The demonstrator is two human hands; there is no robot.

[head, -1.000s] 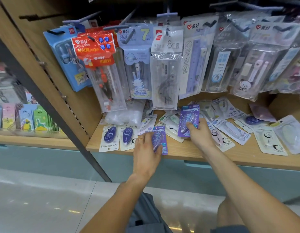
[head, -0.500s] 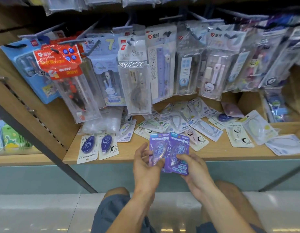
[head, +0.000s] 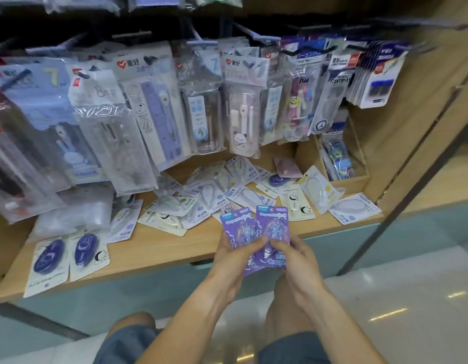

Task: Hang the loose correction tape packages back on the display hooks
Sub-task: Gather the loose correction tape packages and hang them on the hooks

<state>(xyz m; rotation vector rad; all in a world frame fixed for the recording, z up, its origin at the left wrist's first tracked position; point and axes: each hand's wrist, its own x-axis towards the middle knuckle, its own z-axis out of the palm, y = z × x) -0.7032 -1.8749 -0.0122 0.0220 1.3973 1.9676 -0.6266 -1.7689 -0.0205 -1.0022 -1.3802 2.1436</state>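
Observation:
Two purple correction tape packages are held side by side in front of the shelf edge. My left hand [head: 234, 252] grips the left purple package [head: 236, 227], its thumb across the front. My right hand [head: 295, 254] pinches the right purple package [head: 273, 227] near its lower half. Several loose white correction tape packages [head: 243, 193] lie scattered on the wooden shelf [head: 159, 248]. Two packages with dark blue tapes [head: 50, 256] lie at the shelf's left front. Display hooks [head: 201, 40] jut out above, most of them loaded.
Hanging compass and ruler sets [head: 154, 109] fill the space above the shelf. A small wooden bin [head: 359, 177] with items stands at the right rear. A diagonal dark metal bar [head: 401, 185] crosses on the right. My knees [head: 133, 334] are below, over a glossy floor.
Both hands lifted the purple packages off the shelf and brought them together in front of its edge. The camera view has swung right and upward.

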